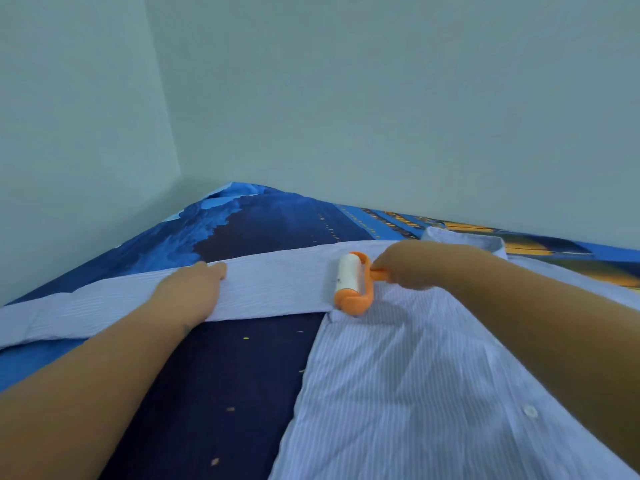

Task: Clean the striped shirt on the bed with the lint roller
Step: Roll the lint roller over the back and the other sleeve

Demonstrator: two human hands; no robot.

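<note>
Right hand, right of centre in the frame: closed around the orange handle of the lint roller, fingers wrapped over the grip, forearm running off toward the lower right edge. Lint roller: white drum in an orange frame, drum resting on the striped shirt where the sleeve met the body, just left of the hand. Left hand, left of centre: laid flat and open, palm down, holding nothing, fingertips pressing on the sleeve. Sleeve: stretched straight out across the frame from the shoulder toward the left edge, cuff end at the far left. Striped shirt: pale blue with fine white stripes, spread flat over the lower right of the frame, collar above the right hand, one white button visible at lower right. Bed: dark blue printed cover, with orange and yellow print at the upper right. Walls: plain pale green, filling the upper half
</note>
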